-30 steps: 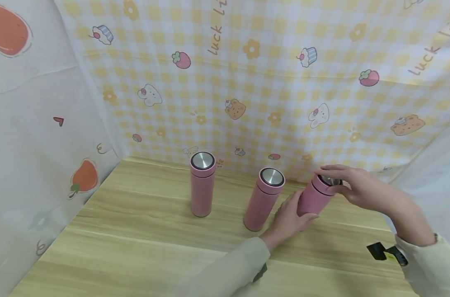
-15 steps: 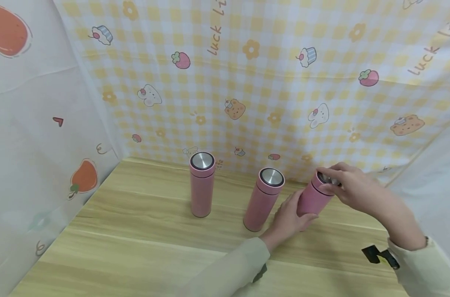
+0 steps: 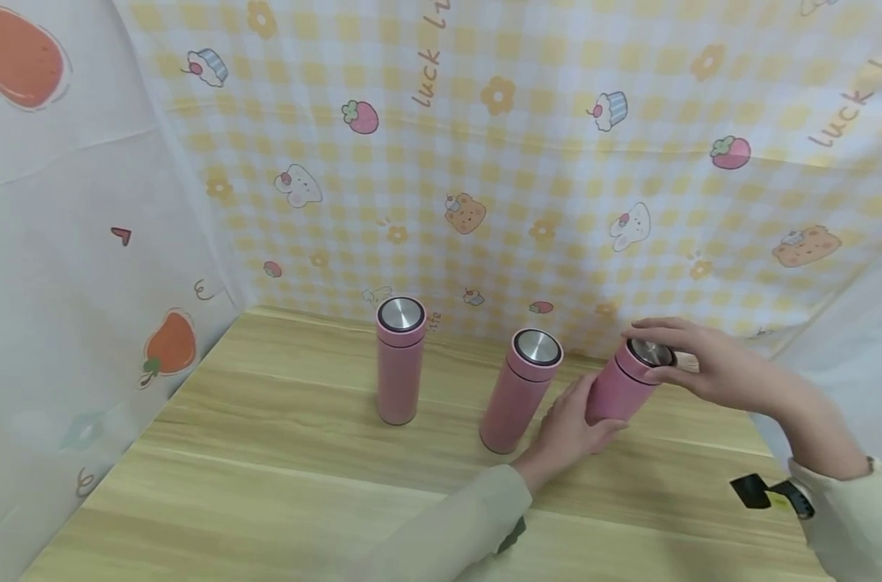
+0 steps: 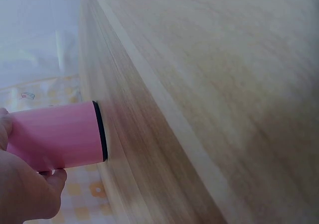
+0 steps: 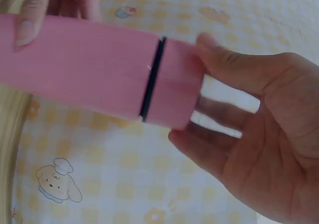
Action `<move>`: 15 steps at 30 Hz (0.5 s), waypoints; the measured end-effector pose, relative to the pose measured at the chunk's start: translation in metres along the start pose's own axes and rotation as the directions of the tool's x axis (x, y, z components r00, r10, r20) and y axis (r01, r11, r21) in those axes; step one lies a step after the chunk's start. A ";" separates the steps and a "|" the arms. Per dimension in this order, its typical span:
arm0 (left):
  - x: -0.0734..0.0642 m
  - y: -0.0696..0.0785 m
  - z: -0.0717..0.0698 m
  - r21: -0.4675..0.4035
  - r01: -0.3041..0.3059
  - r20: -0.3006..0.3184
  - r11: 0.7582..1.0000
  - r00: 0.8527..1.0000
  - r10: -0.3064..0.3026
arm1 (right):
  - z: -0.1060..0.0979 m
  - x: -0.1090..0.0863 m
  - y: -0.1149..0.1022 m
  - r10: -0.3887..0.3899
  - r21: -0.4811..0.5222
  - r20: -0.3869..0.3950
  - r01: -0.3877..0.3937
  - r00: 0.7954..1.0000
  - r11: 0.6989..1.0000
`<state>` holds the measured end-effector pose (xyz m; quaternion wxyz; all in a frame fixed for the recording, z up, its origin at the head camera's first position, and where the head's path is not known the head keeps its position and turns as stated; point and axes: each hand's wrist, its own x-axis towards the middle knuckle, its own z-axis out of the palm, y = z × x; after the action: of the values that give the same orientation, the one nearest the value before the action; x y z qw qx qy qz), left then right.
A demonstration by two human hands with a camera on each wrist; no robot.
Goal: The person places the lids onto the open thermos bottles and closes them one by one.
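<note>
In the head view, the rightmost pink thermos (image 3: pixel 618 394) stands on the table, its lower part partly behind my left hand (image 3: pixel 573 424). That hand grips the body with fingers and thumb around it. My right hand (image 3: pixel 732 370) holds the silver-topped lid (image 3: pixel 652 352) by its rim, thumb on the near side and fingers on the far side. The right wrist view shows the thumb (image 5: pixel 234 59) against the lid's pink side, above a dark seam (image 5: pixel 152 79). In the left wrist view, the thermos base (image 4: pixel 100 132) meets the tabletop.
A second pink thermos (image 3: pixel 515 404) stands just left of my left hand. Farther left is a third pink thermos (image 3: pixel 398 376). Behind the wooden table (image 3: pixel 280 453) hangs a yellow checked cloth (image 3: pixel 411 178), and a white cloth (image 3: pixel 84 242) hangs at the left.
My right hand turned around the lid half a second ago and has swung back, its wrist moving right. The left hand keeps its grip on the body. The head view shifted slightly.
</note>
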<state>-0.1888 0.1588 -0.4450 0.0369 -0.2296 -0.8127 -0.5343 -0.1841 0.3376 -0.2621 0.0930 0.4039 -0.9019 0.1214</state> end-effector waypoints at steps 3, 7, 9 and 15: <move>0.000 0.001 0.001 0.011 0.002 -0.008 1.000 1.000 -0.002 | -0.003 -0.002 0.003 -0.025 0.057 0.027 0.024 0.999 0.998; 0.000 0.002 0.001 0.015 0.002 -0.014 1.000 1.000 -0.002 | -0.002 -0.003 0.003 -0.028 0.050 0.025 0.027 0.999 0.998; 0.000 0.002 0.001 0.012 0.001 -0.012 1.000 1.000 -0.001 | -0.001 -0.003 0.002 -0.016 0.030 0.017 0.015 1.000 0.999; -0.001 0.002 0.001 0.006 0.005 -0.015 1.000 1.000 -0.005 | 0.003 -0.001 -0.004 0.022 -0.015 0.012 -0.021 1.000 1.000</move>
<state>-0.1875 0.1596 -0.4439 0.0424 -0.2237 -0.8144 -0.5338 -0.1810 0.3351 -0.2642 0.0894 0.3942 -0.9076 0.1132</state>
